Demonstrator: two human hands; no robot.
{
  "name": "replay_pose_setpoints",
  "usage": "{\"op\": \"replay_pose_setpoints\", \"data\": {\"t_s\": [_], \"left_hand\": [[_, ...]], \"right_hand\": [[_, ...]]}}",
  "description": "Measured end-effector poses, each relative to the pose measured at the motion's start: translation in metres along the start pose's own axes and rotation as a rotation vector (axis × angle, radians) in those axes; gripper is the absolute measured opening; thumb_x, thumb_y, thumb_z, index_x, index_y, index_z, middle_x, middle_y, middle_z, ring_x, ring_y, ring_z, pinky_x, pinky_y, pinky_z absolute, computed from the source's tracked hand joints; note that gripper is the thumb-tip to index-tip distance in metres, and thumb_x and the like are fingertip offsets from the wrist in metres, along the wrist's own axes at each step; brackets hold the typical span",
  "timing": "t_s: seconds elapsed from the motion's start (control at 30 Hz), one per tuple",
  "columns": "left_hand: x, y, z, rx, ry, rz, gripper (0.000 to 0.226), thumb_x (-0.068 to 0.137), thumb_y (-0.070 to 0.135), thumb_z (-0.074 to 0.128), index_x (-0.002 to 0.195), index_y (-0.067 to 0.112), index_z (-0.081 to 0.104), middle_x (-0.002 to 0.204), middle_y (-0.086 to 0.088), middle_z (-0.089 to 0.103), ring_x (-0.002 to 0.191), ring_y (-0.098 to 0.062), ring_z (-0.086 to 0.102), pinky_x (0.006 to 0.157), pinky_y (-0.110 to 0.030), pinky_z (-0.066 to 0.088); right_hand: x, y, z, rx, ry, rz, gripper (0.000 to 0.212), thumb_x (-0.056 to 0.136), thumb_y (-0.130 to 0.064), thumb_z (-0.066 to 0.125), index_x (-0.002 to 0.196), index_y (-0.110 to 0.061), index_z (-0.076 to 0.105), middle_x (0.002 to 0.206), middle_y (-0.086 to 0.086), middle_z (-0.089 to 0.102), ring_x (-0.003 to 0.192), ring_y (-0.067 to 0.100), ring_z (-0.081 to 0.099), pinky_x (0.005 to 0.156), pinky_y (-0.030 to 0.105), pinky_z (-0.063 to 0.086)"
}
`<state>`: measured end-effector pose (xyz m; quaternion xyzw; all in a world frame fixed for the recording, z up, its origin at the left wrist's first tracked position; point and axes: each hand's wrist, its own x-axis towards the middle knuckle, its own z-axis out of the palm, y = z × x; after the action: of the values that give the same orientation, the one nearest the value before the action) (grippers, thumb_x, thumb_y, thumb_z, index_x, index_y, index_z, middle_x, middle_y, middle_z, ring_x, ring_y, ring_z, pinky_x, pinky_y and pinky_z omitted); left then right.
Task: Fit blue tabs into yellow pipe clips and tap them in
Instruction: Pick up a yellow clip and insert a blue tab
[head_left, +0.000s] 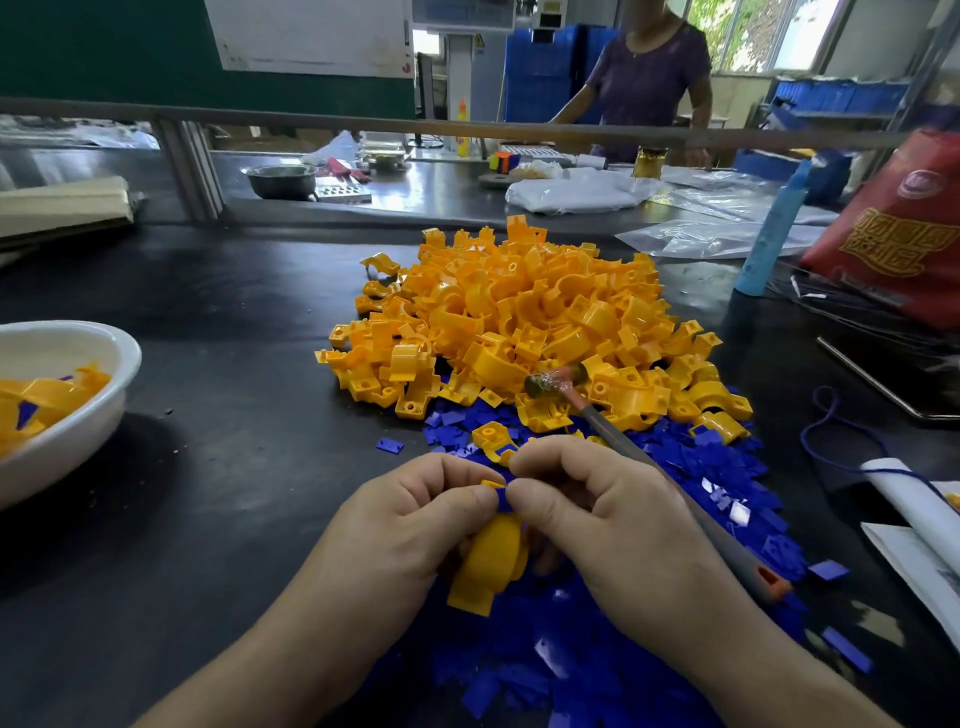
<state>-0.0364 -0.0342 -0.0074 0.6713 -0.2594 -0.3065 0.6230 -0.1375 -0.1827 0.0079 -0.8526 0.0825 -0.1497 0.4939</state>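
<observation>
My left hand (400, 525) grips a yellow pipe clip (491, 566) just above the black table. My right hand (608, 514) pinches a small blue tab (503, 497) at the clip's top end, thumb meeting my left thumb there. The same hand also carries a small hammer (665, 467) along its back, its head (550, 382) pointing away over the pile. A big heap of yellow clips (524, 322) lies beyond my hands. Loose blue tabs (691, 483) are spread under and right of my hands.
A white bowl (88, 415) with finished clips stands at the left edge. A red bag (893, 223), a light blue tube (769, 228) and plastic sheets lie at the back right; papers (914, 525) at the right. Another person stands beyond the far table.
</observation>
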Motion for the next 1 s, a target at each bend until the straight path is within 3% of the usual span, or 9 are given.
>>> {"op": "replay_pose_setpoints", "data": {"t_s": [0.07,0.2,0.4,0.47,0.6,0.7,0.77,0.9,1.0], "left_hand": [[0.000,-0.002,0.000,0.015,-0.008,0.004,0.028,0.067,0.051,0.061,0.090,0.039,0.073,0.088,-0.006,0.076,0.075,-0.017,0.072,0.059,-0.020,0.054],[0.001,-0.004,0.001,0.031,0.018,0.014,0.017,0.076,0.043,0.061,0.087,0.039,0.073,0.083,0.003,0.076,0.069,-0.006,0.070,0.057,-0.014,0.051],[-0.001,-0.002,0.001,0.010,-0.008,0.020,0.027,0.068,0.048,0.061,0.091,0.038,0.072,0.092,0.000,0.077,0.083,-0.017,0.074,0.068,-0.024,0.056],[-0.001,-0.003,0.001,0.021,-0.004,0.023,0.029,0.069,0.051,0.060,0.092,0.037,0.072,0.093,-0.001,0.077,0.085,-0.018,0.074,0.072,-0.031,0.057],[-0.002,-0.001,0.002,0.044,0.034,0.007,0.029,0.077,0.060,0.064,0.094,0.037,0.071,0.095,-0.003,0.075,0.091,-0.028,0.071,0.087,-0.056,0.055],[-0.003,0.002,0.003,0.059,0.064,0.010,0.027,0.078,0.059,0.065,0.093,0.037,0.071,0.093,-0.007,0.075,0.093,-0.036,0.068,0.086,-0.063,0.052],[-0.004,0.004,0.004,0.057,0.069,0.022,0.025,0.076,0.051,0.059,0.092,0.036,0.071,0.093,-0.009,0.074,0.093,-0.040,0.067,0.084,-0.063,0.053],[-0.005,0.005,0.003,0.052,0.044,0.050,0.023,0.077,0.057,0.066,0.088,0.037,0.072,0.093,-0.003,0.075,0.089,-0.027,0.071,0.083,-0.054,0.058],[-0.007,0.005,0.003,0.040,0.038,0.058,0.032,0.063,0.054,0.061,0.087,0.035,0.072,0.092,-0.004,0.076,0.086,-0.025,0.073,0.082,-0.049,0.058]], "right_hand": [[0.001,-0.001,-0.001,0.088,-0.018,0.053,0.010,0.087,-0.033,0.059,0.093,-0.040,0.064,0.086,-0.014,0.066,0.072,0.008,0.067,0.059,0.016,0.053],[0.001,0.001,0.000,0.159,-0.083,0.072,0.012,0.091,-0.030,0.057,0.093,-0.036,0.066,0.086,-0.003,0.069,0.072,0.016,0.069,0.063,0.026,0.058],[0.001,0.003,0.002,0.197,-0.074,0.029,0.012,0.089,-0.029,0.058,0.095,-0.036,0.067,0.087,-0.003,0.069,0.073,0.016,0.068,0.063,0.027,0.057],[0.001,0.002,0.003,0.199,-0.054,0.022,0.013,0.086,-0.036,0.057,0.095,-0.036,0.067,0.086,-0.004,0.068,0.070,0.015,0.067,0.060,0.024,0.055],[-0.001,0.001,0.005,0.200,-0.019,0.008,0.019,0.080,-0.044,0.056,0.094,-0.037,0.066,0.084,-0.005,0.068,0.068,0.013,0.066,0.057,0.022,0.053],[-0.001,-0.001,0.005,0.209,-0.013,0.000,0.018,0.080,-0.042,0.057,0.094,-0.036,0.067,0.083,-0.006,0.068,0.067,0.013,0.066,0.056,0.022,0.053],[-0.002,-0.003,0.004,0.209,0.004,-0.019,0.014,0.083,-0.039,0.058,0.093,-0.034,0.067,0.082,-0.005,0.068,0.064,0.013,0.066,0.055,0.023,0.053],[-0.005,-0.007,0.005,0.179,0.033,-0.053,0.007,0.088,-0.029,0.060,0.090,-0.031,0.067,0.078,-0.004,0.067,0.061,0.010,0.065,0.053,0.019,0.052],[-0.006,-0.009,0.006,0.189,0.029,-0.049,0.007,0.089,-0.025,0.061,0.089,-0.028,0.067,0.079,-0.005,0.067,0.063,0.010,0.066,0.054,0.018,0.052]]}}
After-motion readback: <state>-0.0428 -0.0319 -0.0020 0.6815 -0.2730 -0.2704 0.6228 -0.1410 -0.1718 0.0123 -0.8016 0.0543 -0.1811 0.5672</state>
